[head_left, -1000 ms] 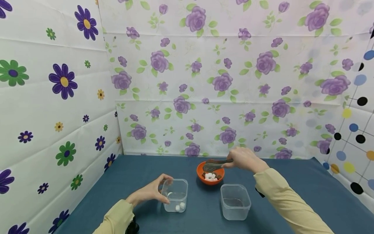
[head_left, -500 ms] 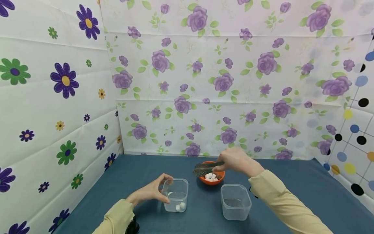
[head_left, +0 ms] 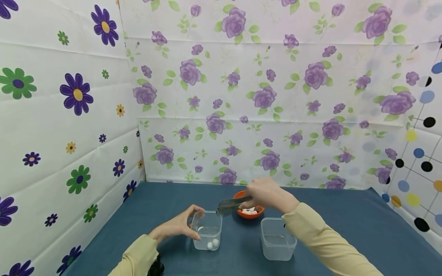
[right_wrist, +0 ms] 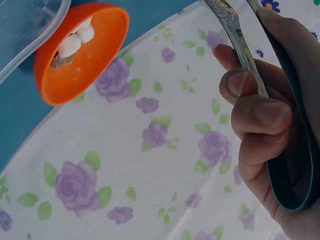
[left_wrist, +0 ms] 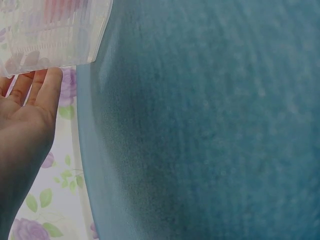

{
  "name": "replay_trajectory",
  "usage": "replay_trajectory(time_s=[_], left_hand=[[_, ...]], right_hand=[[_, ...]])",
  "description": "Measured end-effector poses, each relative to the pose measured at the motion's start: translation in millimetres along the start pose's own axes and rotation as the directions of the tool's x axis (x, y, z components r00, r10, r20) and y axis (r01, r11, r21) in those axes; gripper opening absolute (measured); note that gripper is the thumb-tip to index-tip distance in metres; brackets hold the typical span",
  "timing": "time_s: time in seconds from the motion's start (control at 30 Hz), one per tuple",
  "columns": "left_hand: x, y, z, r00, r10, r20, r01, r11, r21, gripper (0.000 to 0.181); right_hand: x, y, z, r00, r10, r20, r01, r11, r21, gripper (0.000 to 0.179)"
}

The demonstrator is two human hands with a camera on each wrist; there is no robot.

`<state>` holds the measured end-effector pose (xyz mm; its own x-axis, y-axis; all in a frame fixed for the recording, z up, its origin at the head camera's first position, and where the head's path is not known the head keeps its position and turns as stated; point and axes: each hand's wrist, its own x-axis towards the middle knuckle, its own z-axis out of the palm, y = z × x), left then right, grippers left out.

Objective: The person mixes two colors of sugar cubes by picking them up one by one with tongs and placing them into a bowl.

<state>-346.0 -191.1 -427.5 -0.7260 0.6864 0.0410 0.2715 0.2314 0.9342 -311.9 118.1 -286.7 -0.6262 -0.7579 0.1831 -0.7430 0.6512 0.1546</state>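
On the left, a clear plastic container stands on the table with small white pieces, which look like marshmallows, at its bottom. My left hand holds its side between thumb and fingers; in the left wrist view, fingers touch its wall. My right hand grips metal tongs, their perforated heads over the left container's far right rim. Whether something is between the heads is too small to tell. Behind and beneath that hand sits an orange bowl with white pieces and brown bits.
A second clear container stands on the right, below my right forearm; nothing shows inside it. Blue cloth covers the table. Flowered sheets rise behind and at the sides.
My right hand has carried the tongs left and toward me, from above the orange bowl to the left container's rim. The left hand and both containers have stayed in place.
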Motion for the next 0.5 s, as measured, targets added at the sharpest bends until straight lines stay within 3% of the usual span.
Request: replay_trajectory(time_s=[0.17, 0.5], left_hand=[[-0.5, -0.4, 0.6, 1.0, -0.002, -0.001, 0.002, 1.0, -0.016, 0.068], [-0.6, 0.3, 0.8, 1.0, -0.013, -0.021, 0.013, 1.0, 0.006, 0.066]], right_hand=[[9.8, -14, -2, 0.995, 0.023, 0.094, -0.026, 0.999, 0.036, 0.028], [27.9, -37, 0, 0.996, -0.015, 0.085, 0.019, 0.999, -0.042, 0.04]])
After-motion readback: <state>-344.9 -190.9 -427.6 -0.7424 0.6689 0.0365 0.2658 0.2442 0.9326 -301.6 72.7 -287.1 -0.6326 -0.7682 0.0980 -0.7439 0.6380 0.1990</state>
